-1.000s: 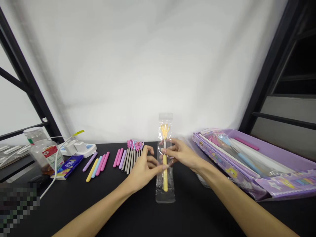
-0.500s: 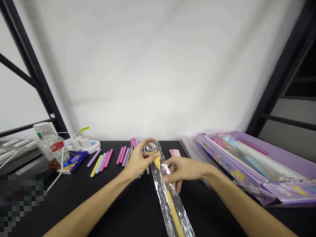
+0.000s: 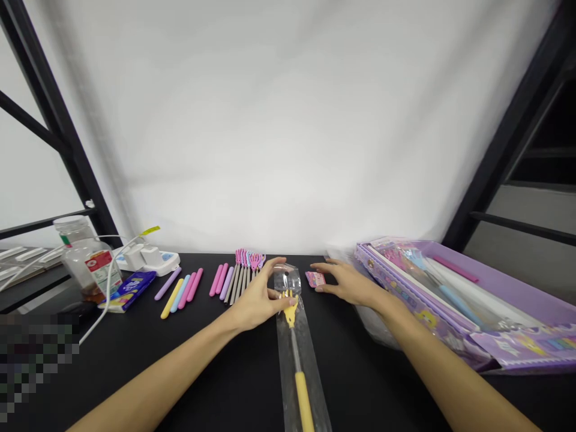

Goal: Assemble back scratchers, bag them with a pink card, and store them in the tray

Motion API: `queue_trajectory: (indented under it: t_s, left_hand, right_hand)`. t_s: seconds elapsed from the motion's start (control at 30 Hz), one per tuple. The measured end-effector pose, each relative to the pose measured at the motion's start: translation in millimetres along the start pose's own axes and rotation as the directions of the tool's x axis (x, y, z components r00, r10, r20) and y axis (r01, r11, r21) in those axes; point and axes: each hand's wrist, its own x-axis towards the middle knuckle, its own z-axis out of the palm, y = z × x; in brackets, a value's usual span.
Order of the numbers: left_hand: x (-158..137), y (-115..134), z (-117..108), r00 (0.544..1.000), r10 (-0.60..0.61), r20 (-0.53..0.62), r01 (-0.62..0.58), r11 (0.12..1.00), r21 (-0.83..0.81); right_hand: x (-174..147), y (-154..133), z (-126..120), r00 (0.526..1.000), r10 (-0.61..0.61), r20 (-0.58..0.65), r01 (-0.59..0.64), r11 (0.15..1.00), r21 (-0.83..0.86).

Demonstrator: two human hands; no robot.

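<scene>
A yellow back scratcher (image 3: 304, 401) with a claw-shaped head and a metal shaft lies inside a long clear plastic sleeve (image 3: 310, 354). My left hand (image 3: 258, 300) is closed on its claw end, the thumb pressing the head through the film. Just right of the sleeve's top, my right hand (image 3: 348, 282) is open around a small stack of pink printed cards (image 3: 314, 279), thumb and fingers apart. Whether its fingertips touch the cards I cannot tell. Left of my left hand lie several metal rods with pink and blue claw heads (image 3: 243, 270).
Pink and purple handles (image 3: 219, 279) and more coloured handles (image 3: 180, 293) lie to the left. Farther left are a blue packet (image 3: 132, 290), a power strip (image 3: 164, 263), a white cable and a plastic jar (image 3: 90, 258). A purple display box (image 3: 504, 264) with bagged scratchers stands right.
My right hand has left the sleeve's middle and moved up and right to the pink cards, its fingers spreading. My left hand keeps hold of the claw end; the sleeve now lies straighter.
</scene>
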Motion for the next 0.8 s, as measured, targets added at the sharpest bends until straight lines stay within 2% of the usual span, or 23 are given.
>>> queue_trajectory:
  t_s: [0.17, 0.3, 0.4, 0.47, 0.53, 0.67, 0.8]
  left_hand:
    - [-0.2, -2.4, 1.2, 1.000, -0.012, 0.009, 0.012, 1.000, 0.014]
    - [-0.2, -3.4, 0.6, 1.000, 0.009, 0.018, -0.010, 1.000, 0.029]
    - [-0.3, -3.6, -0.2, 0.999, 0.017, 0.031, -0.017, 1.000, 0.026]
    - [-0.4, -3.5, -0.4, 0.999, 0.016, 0.033, -0.017, 0.999, 0.035]
    - [-0.7, -3.1, -0.3, 0.999, 0.019, 0.037, -0.021, 0.999, 0.045]
    - [-2.3, -0.9, 1.1, 0.997, 0.040, 0.059, -0.044, 0.997, 0.059]
    - [-4.8, 2.7, 3.5, 0.996, 0.016, 0.087, -0.022, 0.998, 0.062]
  right_hand:
    - [3.2, 7.0, -0.7, 0.993, -0.063, -0.096, 0.066, 0.997, 0.028]
    - [2.9, 4.5, -8.2, 0.969, -0.093, -0.230, 0.109, 0.992, 0.061]
    - [1.0, -5.2, -16.4, 0.956, -0.035, -0.292, 0.128, 0.943, 0.307]
    - [-1.7, -14.6, -21.9, 0.956, 0.031, -0.290, 0.127, 0.851, 0.510]
    - [-5.9, -26.1, -26.7, 0.953, 0.033, -0.300, 0.164, 0.778, 0.607]
    - [-15.9, -53.7, -30.4, 0.952, -0.056, -0.301, 0.229, 0.783, 0.579]
    - [-18.0, -75.1, -22.9, 0.954, -0.157, -0.255, 0.261, 0.854, 0.450]
